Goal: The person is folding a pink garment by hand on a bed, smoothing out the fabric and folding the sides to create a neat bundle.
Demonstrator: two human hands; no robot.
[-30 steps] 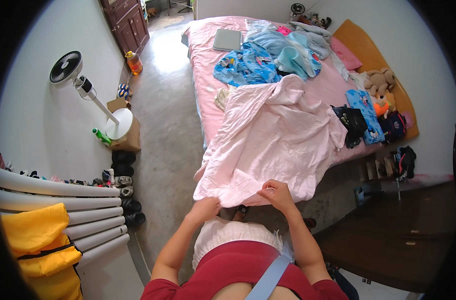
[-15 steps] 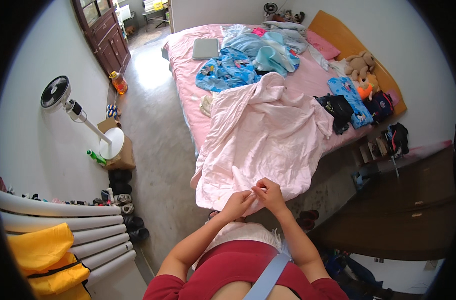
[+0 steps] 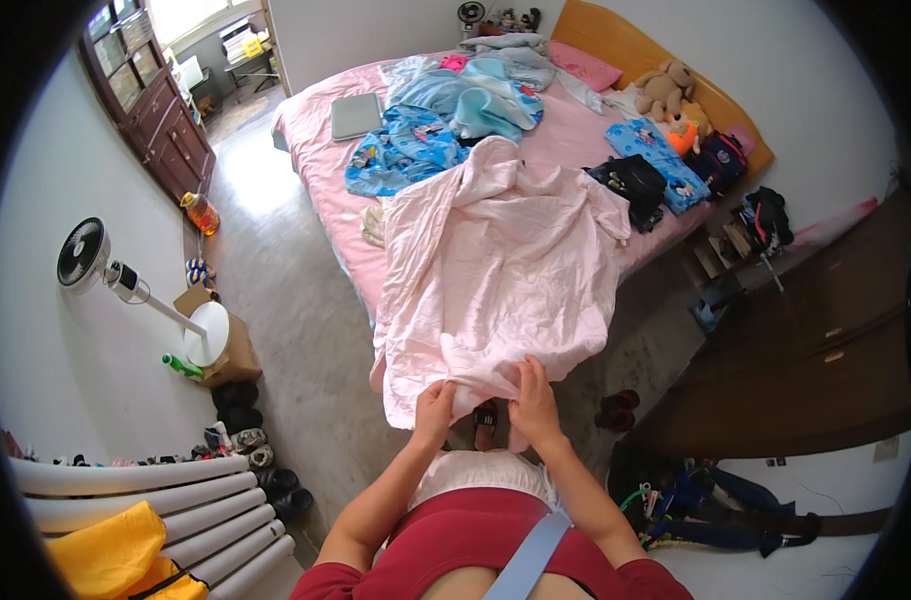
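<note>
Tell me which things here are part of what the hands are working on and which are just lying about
In hand:
- pale pink sheet, its near edge gripped by the left hand and right hand
- bed it is spread over

Lying about:
- grey laptop
- blue clothes
- black bag
- teddy bear
- white fan
- shoes by the wall

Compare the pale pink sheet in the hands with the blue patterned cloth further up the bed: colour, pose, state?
The pale pink sheet is plain; the blue patterned cloth is bright blue with printed figures. The sheet spreads over the bed's near end and hangs off its edge; the blue cloth lies crumpled wholly on the mattress. The left hand and right hand grip the sheet's lower edge; nothing touches the blue cloth. Both are soft fabric lying on the pink bed.
</note>
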